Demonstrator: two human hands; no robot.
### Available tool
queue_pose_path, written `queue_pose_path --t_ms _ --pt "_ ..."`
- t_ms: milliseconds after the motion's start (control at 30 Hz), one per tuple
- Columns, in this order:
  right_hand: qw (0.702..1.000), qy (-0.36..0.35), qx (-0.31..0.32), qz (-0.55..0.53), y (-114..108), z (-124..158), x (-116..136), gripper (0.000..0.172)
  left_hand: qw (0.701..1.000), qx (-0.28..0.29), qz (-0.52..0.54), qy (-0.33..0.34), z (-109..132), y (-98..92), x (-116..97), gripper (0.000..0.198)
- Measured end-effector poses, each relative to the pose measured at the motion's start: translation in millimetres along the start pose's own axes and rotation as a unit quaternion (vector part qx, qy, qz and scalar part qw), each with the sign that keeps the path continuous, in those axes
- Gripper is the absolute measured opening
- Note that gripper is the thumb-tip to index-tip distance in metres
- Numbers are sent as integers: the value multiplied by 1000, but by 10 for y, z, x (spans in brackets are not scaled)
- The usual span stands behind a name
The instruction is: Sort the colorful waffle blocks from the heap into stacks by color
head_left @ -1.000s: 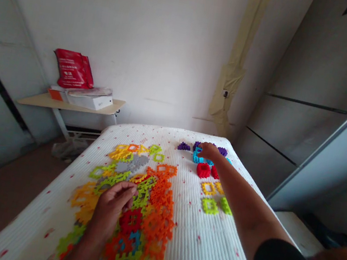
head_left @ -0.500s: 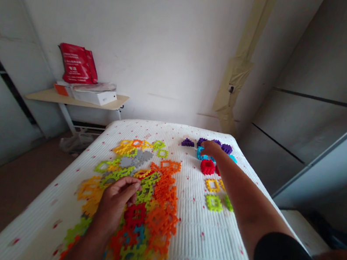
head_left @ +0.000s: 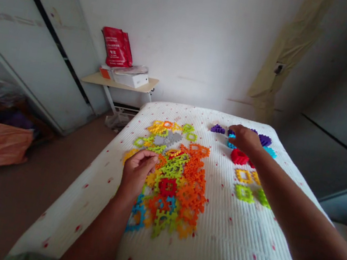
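My left hand hovers over the left side of a loose spread of colourful plastic interlocking pieces. Its thumb and fingers are drawn together, and no piece shows between them. Farther off on the right, my right hand reaches down with closed fingers at a purple interlocking piece, its fingertips partly hidden. Around that hand lie another purple group, a purple stack, blue pieces and a red stack.
Yellow square pieces and green square pieces lie in rows nearer me on the right. All rest on a white ribbed cover. Beyond it, a small table carries a white box and a red bag.
The view has swung left and down, so everything appears shifted right and higher. My right hand stays at the purple pieces; my left hand stays closed over the spread.
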State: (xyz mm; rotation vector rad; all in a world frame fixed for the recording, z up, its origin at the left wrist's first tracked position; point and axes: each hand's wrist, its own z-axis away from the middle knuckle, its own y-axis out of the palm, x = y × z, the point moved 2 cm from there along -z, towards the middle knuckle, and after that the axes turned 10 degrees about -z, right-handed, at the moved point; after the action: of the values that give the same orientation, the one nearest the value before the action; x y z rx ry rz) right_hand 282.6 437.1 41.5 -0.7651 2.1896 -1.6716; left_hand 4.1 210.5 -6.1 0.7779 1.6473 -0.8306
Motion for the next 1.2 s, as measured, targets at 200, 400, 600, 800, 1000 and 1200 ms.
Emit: queue_pose_path --t_ms 200,400,600,800,1000,1200 --pt "974 -199 4 -108 73 1016 669 21 951 118 -200 203 266 -439 -86 8" --pt "932 -283 -18 -224 211 1827 992 22 857 162 -385 300 562 -811 -8 16" --pt "877 -416 3 -242 224 2146 1442 19 783 194 -517 287 798 -938 377 62" --pt "886 -425 -23 -183 385 1956 1636 18 770 193 -544 272 736 -816 547 67" --pt "911 -384 -54 -139 513 1748 1544 22 811 176 -498 252 635 -585 530 50" --pt "934 -294 -86 -185 560 1647 1451 27 837 136 -464 256 623 -516 535 53"
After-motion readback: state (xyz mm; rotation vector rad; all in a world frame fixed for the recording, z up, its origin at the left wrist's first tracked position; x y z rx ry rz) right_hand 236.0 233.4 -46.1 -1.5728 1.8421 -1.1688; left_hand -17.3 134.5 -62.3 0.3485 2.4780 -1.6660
